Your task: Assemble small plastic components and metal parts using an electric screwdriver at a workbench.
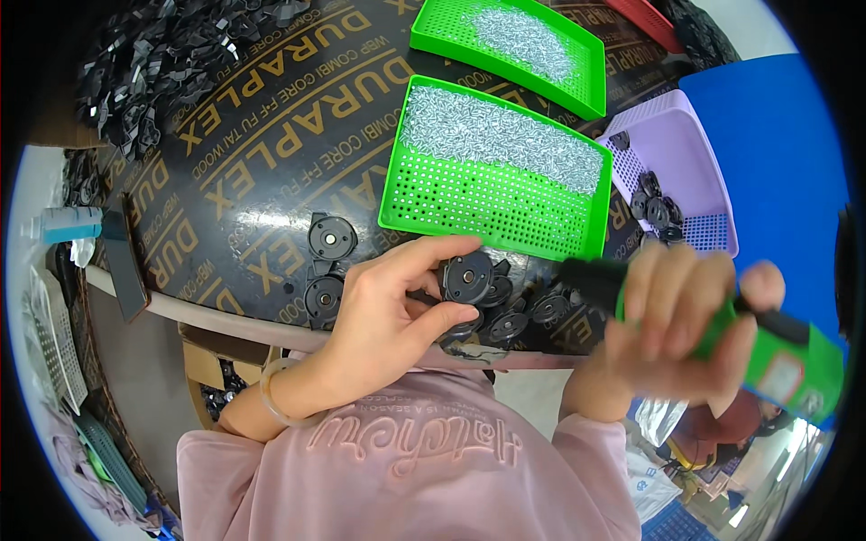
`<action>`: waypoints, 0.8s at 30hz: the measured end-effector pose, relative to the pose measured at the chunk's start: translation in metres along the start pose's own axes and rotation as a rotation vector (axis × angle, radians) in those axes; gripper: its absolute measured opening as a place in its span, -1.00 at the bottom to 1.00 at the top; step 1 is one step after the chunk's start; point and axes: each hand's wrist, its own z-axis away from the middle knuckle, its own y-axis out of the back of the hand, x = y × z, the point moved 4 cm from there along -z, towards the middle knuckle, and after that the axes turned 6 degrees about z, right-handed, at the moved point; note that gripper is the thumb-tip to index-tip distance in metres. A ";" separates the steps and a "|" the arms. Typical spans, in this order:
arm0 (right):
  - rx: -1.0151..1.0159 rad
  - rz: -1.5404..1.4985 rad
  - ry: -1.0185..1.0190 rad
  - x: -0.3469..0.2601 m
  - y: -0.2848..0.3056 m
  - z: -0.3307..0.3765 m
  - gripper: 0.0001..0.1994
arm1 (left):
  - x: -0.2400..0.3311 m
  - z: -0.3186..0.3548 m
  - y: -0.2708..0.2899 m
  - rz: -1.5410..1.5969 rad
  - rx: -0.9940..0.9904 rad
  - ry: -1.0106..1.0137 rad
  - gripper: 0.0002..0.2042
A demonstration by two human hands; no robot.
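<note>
My left hand [383,293] pinches a round black plastic part [468,278] between thumb and fingers, its flat face with a small centre hole turned up. Fingers of my right hand [681,316], smeared by motion, wrap round a green and black power screwdriver [803,365]. The tool's dark front end [591,283] points left, toward the held part but apart from it. Several similar black parts lie under and beside the held one, among them one part [548,308] to its right. Two more, an upper part [332,238] and a lower part [322,299], lie left of my left hand.
Beyond my hands stands a green perforated tray [478,203] of small silver screws [505,135], with a second green tray [442,36] behind. A purple basket [695,171] at right holds several black parts. Black pieces [153,72] are heaped at far left on the dark printed table [271,194].
</note>
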 end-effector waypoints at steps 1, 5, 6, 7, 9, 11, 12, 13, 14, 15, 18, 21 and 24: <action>-0.040 0.016 -0.021 -0.013 -0.006 0.002 -0.75 | 0.004 -0.002 -0.003 0.001 -0.013 -0.001 -0.49; 0.072 -0.036 0.005 -0.014 -0.025 0.020 -0.69 | 0.006 0.000 -0.005 -0.035 -0.015 0.031 -0.48; 0.029 -0.046 0.011 -0.012 -0.028 0.019 -0.68 | 0.006 0.001 -0.005 -0.011 -0.006 0.035 -0.48; -0.006 -0.050 0.002 -0.010 -0.029 0.019 -0.68 | 0.008 0.001 -0.003 -0.011 -0.006 0.036 -0.48; -0.019 -0.056 -0.003 -0.005 -0.032 0.015 -0.68 | 0.011 0.002 -0.004 -0.089 -0.101 0.104 -0.43; -0.023 -0.055 -0.007 -0.002 -0.036 0.016 -0.69 | 0.010 0.003 -0.004 -0.072 -0.059 0.085 -0.45; -0.025 -0.056 -0.006 -0.002 -0.036 0.017 -0.69 | 0.011 0.004 -0.003 -0.054 -0.019 0.069 -0.47; -0.034 -0.050 -0.014 -0.002 -0.036 0.016 -0.69 | 0.010 0.004 -0.003 -0.054 -0.018 0.067 -0.47; -0.042 -0.044 -0.021 -0.002 -0.037 0.016 -0.69 | 0.010 0.004 -0.003 -0.073 -0.026 0.063 -0.47; -0.042 -0.043 -0.021 -0.003 -0.037 0.017 -0.69 | 0.010 0.004 -0.003 -0.091 -0.035 0.059 -0.47; -0.053 -0.027 -0.020 -0.004 -0.037 0.016 -0.69 | 0.007 0.005 -0.004 -0.073 -0.048 0.014 -0.48; -0.088 0.006 -0.024 -0.005 -0.037 0.016 -0.70 | 0.007 0.004 -0.005 -0.055 -0.051 0.040 -0.48; -0.098 0.010 -0.019 -0.002 -0.041 0.017 -0.71 | 0.007 0.006 -0.003 -0.049 -0.044 0.105 -0.48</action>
